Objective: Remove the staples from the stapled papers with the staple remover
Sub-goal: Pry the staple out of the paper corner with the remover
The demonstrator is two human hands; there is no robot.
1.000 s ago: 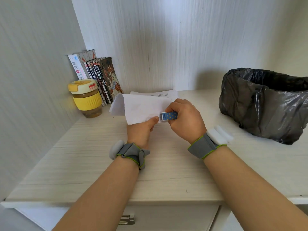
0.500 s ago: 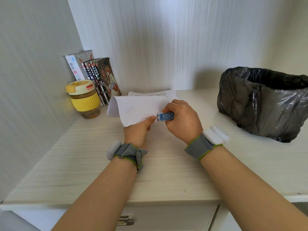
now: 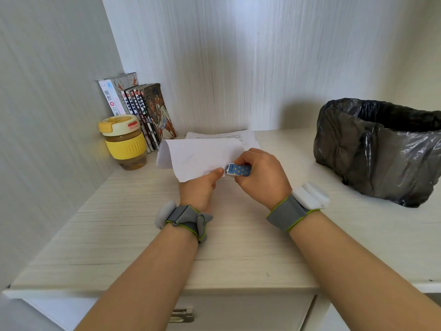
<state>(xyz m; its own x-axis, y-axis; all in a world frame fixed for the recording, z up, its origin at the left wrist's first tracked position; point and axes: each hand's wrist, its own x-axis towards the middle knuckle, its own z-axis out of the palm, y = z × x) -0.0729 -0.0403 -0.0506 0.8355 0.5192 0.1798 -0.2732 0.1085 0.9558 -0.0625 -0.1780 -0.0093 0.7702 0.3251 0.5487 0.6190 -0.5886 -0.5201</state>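
Note:
My left hand (image 3: 199, 188) pinches the near corner of a white sheaf of stapled papers (image 3: 200, 157), lifted off the desk and curled back at its far edge. My right hand (image 3: 261, 176) grips a small blue staple remover (image 3: 238, 170) with yellow dots and a white tip. That tip meets the paper corner right beside my left thumb. The staple itself is hidden under the tool and thumb. More printed sheets (image 3: 241, 136) lie flat on the desk behind the lifted sheaf.
A yellow-lidded jar (image 3: 124, 142) stands at the left, with a row of books (image 3: 140, 111) leaning in the corner behind it. A bin lined with a black bag (image 3: 379, 149) sits at the right. The pale wooden desk (image 3: 238, 247) has a drawer handle (image 3: 182, 315) below its front edge.
Both hands stay on the paper corner and the remover. The view has shifted slightly; the paper and tool sit a little lower and nearer than before.

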